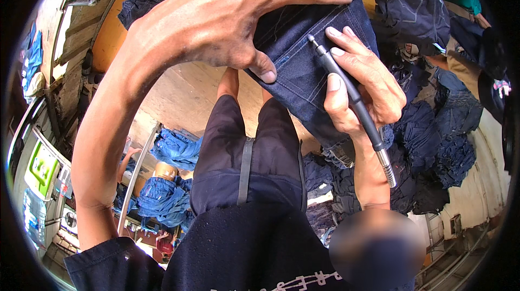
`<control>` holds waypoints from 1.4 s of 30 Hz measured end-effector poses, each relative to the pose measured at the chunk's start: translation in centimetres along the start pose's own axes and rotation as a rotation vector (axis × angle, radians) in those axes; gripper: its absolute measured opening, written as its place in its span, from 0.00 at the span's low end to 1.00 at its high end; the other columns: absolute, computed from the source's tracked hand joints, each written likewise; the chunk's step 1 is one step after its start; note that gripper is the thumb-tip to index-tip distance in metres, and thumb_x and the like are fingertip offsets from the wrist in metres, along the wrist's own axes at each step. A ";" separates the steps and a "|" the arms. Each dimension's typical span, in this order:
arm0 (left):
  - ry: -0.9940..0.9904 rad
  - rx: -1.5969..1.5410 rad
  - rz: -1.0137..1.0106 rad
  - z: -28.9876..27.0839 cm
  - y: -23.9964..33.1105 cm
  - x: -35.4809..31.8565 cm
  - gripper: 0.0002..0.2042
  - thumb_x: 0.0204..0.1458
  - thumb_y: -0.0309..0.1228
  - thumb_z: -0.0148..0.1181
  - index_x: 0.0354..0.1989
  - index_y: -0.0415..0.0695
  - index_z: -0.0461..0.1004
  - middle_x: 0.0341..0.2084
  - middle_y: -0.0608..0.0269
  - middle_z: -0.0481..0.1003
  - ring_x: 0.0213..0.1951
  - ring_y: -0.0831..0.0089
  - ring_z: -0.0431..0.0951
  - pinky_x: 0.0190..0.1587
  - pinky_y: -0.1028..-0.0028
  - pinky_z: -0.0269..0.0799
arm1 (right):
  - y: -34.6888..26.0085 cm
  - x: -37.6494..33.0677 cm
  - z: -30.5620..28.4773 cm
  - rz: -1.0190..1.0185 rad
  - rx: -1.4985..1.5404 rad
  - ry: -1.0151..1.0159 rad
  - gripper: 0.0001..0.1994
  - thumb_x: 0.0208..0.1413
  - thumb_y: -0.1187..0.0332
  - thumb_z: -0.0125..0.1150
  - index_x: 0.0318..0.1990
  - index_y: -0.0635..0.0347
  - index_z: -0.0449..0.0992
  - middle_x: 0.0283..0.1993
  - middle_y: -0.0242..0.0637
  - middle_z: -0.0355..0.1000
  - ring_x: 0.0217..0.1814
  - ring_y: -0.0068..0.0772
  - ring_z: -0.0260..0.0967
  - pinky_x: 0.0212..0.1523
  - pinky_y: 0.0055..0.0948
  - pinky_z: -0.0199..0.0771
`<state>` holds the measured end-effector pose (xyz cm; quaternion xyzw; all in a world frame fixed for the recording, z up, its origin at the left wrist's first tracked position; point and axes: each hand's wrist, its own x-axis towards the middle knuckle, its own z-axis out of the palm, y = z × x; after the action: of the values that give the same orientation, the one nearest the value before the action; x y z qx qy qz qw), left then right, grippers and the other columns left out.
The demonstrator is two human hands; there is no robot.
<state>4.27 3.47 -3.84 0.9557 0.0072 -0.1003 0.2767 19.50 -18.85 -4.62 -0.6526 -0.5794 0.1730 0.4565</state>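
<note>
We press our left hand [216, 17] flat on a dark blue pair of jeans [303, 58], fingers spread across the cloth and the thumb tucked against its lower edge; this grip is released, not clenched, and only pins the denim in place. Our right hand [360, 82] has its grip closed around a slim black rotary tool [346, 85], held like a pen, with a flexible metal shaft [387, 169] trailing down and to the right from its rear end.

The tool's tip lies on the denim just to the right of the left thumb and below the left index finger, close to a line of pale stitching. The jeans sit between the two hands, near the top middle of the view, draped down toward our lap.

As for progress, we judge the work to be at an early or middle point: the cloth around the tip looks evenly dark, and we cannot make out any worn or faded patch yet. Most of the visible panel seems untouched.

To the far right, heaps of dark jeans [433, 144] lie piled on the floor, and lighter blue bundles [173, 150] lie to the left.
</note>
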 end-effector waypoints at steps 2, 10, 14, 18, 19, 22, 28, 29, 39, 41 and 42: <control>-0.012 -0.011 -0.007 0.0 -0.1 -0.1 0.65 0.34 0.62 0.84 0.85 0.70 0.52 0.86 0.49 0.33 0.85 0.39 0.27 0.77 0.21 0.20 | 0.1 0.0 0.0 0.002 0.008 0.005 0.13 0.52 0.76 0.65 0.43 0.77 0.84 0.47 0.64 0.85 0.56 0.59 0.86 0.66 0.57 0.81; -0.049 0.001 -0.015 -0.7 0.3 -0.1 0.68 0.33 0.61 0.84 0.86 0.69 0.48 0.87 0.50 0.33 0.85 0.39 0.28 0.78 0.22 0.21 | 0.2 -0.3 -0.2 -0.034 0.068 -0.025 0.12 0.52 0.77 0.65 0.42 0.76 0.83 0.43 0.60 0.85 0.56 0.60 0.86 0.65 0.62 0.82; -0.009 0.092 -0.014 -0.6 0.1 0.1 0.70 0.30 0.56 0.87 0.86 0.65 0.48 0.87 0.48 0.34 0.85 0.39 0.28 0.77 0.22 0.20 | 0.9 0.8 -0.8 0.003 0.063 0.069 0.14 0.58 0.74 0.64 0.47 0.78 0.83 0.51 0.66 0.84 0.59 0.60 0.84 0.69 0.59 0.78; 0.015 0.089 -0.017 0.1 -0.2 0.3 0.71 0.28 0.52 0.88 0.86 0.63 0.47 0.87 0.48 0.34 0.85 0.38 0.27 0.76 0.21 0.18 | 1.9 1.6 -0.7 0.009 0.011 0.125 0.13 0.43 0.76 0.68 0.38 0.73 0.85 0.41 0.58 0.86 0.50 0.54 0.89 0.62 0.52 0.86; 0.012 0.090 -0.018 0.2 -0.2 0.3 0.72 0.28 0.52 0.88 0.87 0.63 0.47 0.87 0.48 0.33 0.85 0.38 0.27 0.76 0.21 0.17 | 1.9 1.6 -0.7 -0.005 -0.004 0.101 0.13 0.43 0.76 0.68 0.38 0.73 0.85 0.41 0.58 0.86 0.50 0.54 0.89 0.62 0.52 0.86; -0.006 0.091 -0.030 0.3 -0.1 0.3 0.72 0.28 0.53 0.88 0.87 0.64 0.46 0.87 0.49 0.33 0.85 0.38 0.26 0.76 0.21 0.16 | 1.7 1.2 -1.0 0.028 0.035 0.039 0.14 0.56 0.74 0.64 0.46 0.78 0.84 0.50 0.66 0.84 0.59 0.60 0.84 0.69 0.58 0.78; -0.044 0.061 -0.066 -0.4 0.3 0.4 0.70 0.30 0.55 0.87 0.87 0.67 0.47 0.87 0.49 0.32 0.85 0.39 0.27 0.76 0.22 0.15 | 1.9 1.1 -1.0 0.049 0.010 0.046 0.14 0.57 0.74 0.64 0.46 0.77 0.84 0.50 0.67 0.84 0.59 0.59 0.84 0.69 0.58 0.78; -0.048 0.049 -0.070 -0.5 0.3 0.5 0.70 0.30 0.55 0.86 0.86 0.68 0.47 0.87 0.49 0.32 0.85 0.39 0.27 0.76 0.22 0.15 | 1.9 1.1 -1.0 0.048 0.015 0.053 0.14 0.57 0.74 0.64 0.47 0.77 0.84 0.50 0.67 0.84 0.59 0.59 0.84 0.69 0.58 0.78; -0.067 0.019 -0.078 -1.1 0.6 0.8 0.69 0.31 0.63 0.83 0.87 0.68 0.47 0.87 0.50 0.33 0.85 0.38 0.27 0.76 0.21 0.14 | 1.8 1.4 -1.1 0.064 0.022 0.055 0.13 0.57 0.74 0.64 0.45 0.77 0.84 0.50 0.66 0.84 0.60 0.60 0.84 0.69 0.58 0.78; -0.065 0.016 -0.069 -1.2 0.5 0.6 0.69 0.32 0.62 0.83 0.87 0.67 0.47 0.87 0.50 0.33 0.85 0.37 0.26 0.76 0.21 0.14 | 1.8 1.4 -1.1 0.057 0.018 0.043 0.13 0.56 0.74 0.64 0.44 0.77 0.84 0.50 0.66 0.84 0.59 0.60 0.84 0.68 0.58 0.79; -0.064 0.013 -0.070 -1.1 0.5 0.6 0.69 0.32 0.61 0.83 0.87 0.67 0.47 0.87 0.50 0.33 0.85 0.37 0.26 0.76 0.21 0.14 | 1.8 1.4 -1.1 0.055 0.015 0.039 0.13 0.56 0.74 0.64 0.44 0.77 0.84 0.49 0.66 0.84 0.59 0.60 0.84 0.68 0.58 0.79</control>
<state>5.06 3.57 -2.77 0.9529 0.0310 -0.1405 0.2671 21.76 -17.88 -5.07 -0.6683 -0.5509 0.1767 0.4677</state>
